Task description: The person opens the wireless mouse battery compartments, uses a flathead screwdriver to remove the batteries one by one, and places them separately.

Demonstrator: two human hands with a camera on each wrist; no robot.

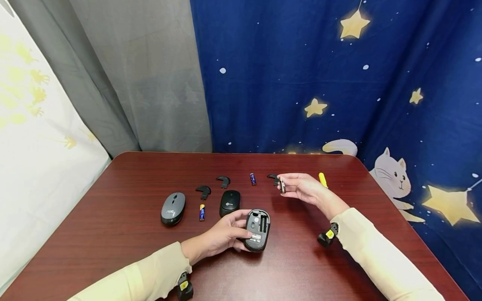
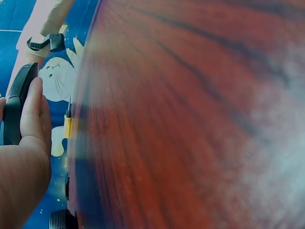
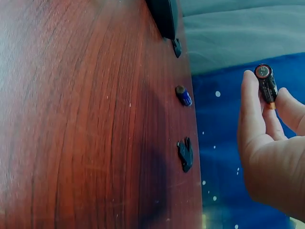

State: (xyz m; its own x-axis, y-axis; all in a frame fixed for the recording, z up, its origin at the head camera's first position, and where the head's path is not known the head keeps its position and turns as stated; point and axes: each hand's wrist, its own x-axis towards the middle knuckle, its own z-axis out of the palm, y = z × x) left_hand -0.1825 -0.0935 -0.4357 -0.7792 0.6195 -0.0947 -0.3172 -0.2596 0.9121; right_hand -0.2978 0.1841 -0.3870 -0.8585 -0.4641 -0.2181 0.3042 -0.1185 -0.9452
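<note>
My left hand (image 1: 226,232) grips a black computer mouse (image 1: 257,230) from its left side, underside facing up and raised off the table. The mouse's battery slot is uncovered and looks dark inside. In the left wrist view that mouse (image 2: 16,102) appears edge-on between thumb and fingers. Farther right, my right hand (image 1: 301,187) pinches a dark battery (image 1: 282,186) above the table. One end of the battery (image 3: 263,71) faces the right wrist camera, with a copper-coloured band at the other end. Behind the right fingertips lies a black battery cover (image 1: 273,179), partly hidden.
A grey mouse (image 1: 173,208) and a black mouse (image 1: 230,200) stand on the table (image 1: 124,234). Near them lie two black covers (image 1: 203,191) (image 1: 224,181), a blue-and-yellow battery (image 1: 202,212) and a blue battery (image 1: 252,179). A yellow-handled tool (image 1: 322,179) lies beyond my right wrist.
</note>
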